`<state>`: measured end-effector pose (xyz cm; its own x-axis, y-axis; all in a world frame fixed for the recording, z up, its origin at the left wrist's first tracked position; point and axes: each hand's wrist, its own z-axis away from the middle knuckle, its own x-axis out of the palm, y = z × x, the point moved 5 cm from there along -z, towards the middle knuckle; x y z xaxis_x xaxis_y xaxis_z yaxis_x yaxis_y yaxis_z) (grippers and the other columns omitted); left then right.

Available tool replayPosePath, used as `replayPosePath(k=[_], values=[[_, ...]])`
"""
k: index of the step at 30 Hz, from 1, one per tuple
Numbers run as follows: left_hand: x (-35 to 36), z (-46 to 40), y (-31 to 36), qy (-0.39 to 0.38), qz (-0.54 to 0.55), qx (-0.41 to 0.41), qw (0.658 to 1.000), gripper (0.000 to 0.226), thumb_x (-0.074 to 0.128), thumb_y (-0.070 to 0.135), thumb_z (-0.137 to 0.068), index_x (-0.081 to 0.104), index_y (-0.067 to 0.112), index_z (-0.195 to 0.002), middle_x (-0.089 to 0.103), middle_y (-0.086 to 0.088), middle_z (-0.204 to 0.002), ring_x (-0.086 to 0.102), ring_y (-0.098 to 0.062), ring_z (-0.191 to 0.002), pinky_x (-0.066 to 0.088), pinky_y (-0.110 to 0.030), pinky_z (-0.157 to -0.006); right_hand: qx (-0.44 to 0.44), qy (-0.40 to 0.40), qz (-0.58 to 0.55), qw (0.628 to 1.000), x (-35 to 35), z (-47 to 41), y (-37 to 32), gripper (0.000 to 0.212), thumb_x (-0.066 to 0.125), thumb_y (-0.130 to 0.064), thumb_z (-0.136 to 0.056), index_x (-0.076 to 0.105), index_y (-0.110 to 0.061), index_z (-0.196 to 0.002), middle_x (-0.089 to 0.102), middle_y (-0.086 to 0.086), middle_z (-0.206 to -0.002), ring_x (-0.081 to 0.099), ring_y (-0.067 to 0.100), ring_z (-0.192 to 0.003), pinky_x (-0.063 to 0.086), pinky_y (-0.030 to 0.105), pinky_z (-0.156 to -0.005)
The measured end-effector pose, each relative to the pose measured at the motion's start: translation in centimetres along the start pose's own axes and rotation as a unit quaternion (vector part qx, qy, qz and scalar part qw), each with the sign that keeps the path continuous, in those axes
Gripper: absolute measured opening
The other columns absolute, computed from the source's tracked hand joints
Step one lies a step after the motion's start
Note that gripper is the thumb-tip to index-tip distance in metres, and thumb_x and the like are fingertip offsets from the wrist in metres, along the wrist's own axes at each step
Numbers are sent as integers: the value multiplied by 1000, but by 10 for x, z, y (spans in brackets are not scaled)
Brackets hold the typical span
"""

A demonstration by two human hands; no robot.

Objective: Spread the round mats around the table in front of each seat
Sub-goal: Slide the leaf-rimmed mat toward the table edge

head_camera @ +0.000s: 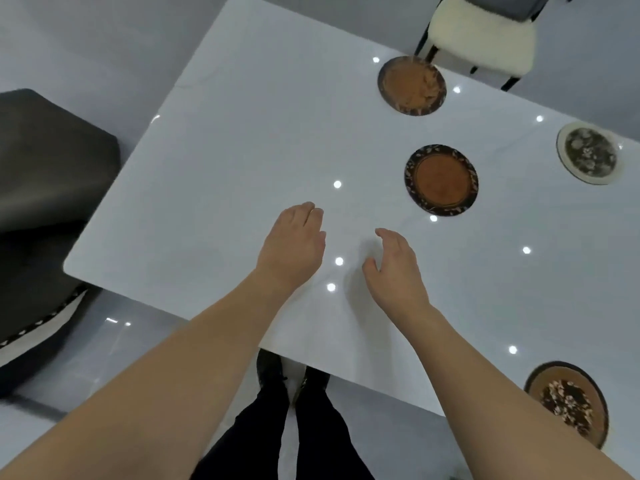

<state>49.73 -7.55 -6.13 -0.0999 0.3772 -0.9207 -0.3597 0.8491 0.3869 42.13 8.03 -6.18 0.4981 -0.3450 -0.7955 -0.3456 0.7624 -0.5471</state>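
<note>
Several round mats lie on the white table [242, 140]. A brown mat with a dark patterned rim [441, 180] sits near the middle. Another brown mat [411, 85] lies at the far edge by the cream chair. A pale-rimmed dark floral mat [588, 153] is at the right. A brown mat with a dark floral centre [568, 405] lies at the near edge, partly behind my right forearm. My left hand [294, 247] and my right hand [394, 268] hover over the bare table, fingers apart, holding nothing.
A cream fluffy chair [481, 32] stands at the far side. A dark upholstered chair [45, 188] stands at the table's left end. My legs and shoes [294, 393] are at the near edge. Ceiling lights reflect as bright dots on the glossy top.
</note>
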Motion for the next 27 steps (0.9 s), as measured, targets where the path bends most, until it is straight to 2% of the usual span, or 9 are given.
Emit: replayPosePath(k=[4,7,10,13,18,22,27], values=[[11,-36,17,3,19,2,1000,41,46,16,-96,48,-2,-133,47,-19,-141,43,-34,-130,32,-38,-111,57,28,-65,996,-19,-28,27,53,47,-19,-92,33,-15,-142,37,5,-148,34,20,-135,28,31,-109],[24,-78,30,11,48,11,999,41,43,17,-98,45,-1,-135,43,-18,-144,39,-33,-132,30,-37,-111,81,97,-102,987,-35,-66,51,51,47,-19,-92,36,-12,-141,40,8,-145,36,22,-133,31,31,-109],[45,-128,49,7,68,34,997,43,41,17,-99,43,-3,-137,41,-20,-146,36,-33,-135,26,-35,-114,83,203,-59,974,-51,-102,77,46,48,-19,-90,43,-11,-134,48,8,-136,42,26,-124,37,37,-104],[71,-172,69,3,82,48,995,44,41,20,-100,42,-2,-138,40,-20,-146,34,-32,-137,22,-34,-116,106,264,1,959,-57,-125,109,47,46,-24,-89,43,-12,-134,46,10,-138,40,30,-127,32,42,-107],[97,-214,85,10,42,95,995,45,44,23,-98,47,-4,-133,47,-21,-140,39,-34,-133,25,-39,-117,155,282,54,945,-49,-143,143,56,41,-32,-91,31,-12,-142,34,14,-149,29,32,-136,22,48,-114],[105,-209,78,49,7,100,994,45,42,29,-97,47,5,-135,46,-13,-141,36,-30,-135,28,-45,-116,183,277,42,942,-41,-147,146,63,36,-40,-92,20,-15,-147,23,13,-156,18,29,-144,13,48,-118],[108,-215,81,55,-1,98,994,42,40,32,-97,47,13,-134,47,-8,-139,37,-26,-133,29,-44,-115,188,284,40,939,-47,-149,149,59,36,-39,-91,25,-17,-145,28,5,-155,18,26,-144,13,47,-118]])
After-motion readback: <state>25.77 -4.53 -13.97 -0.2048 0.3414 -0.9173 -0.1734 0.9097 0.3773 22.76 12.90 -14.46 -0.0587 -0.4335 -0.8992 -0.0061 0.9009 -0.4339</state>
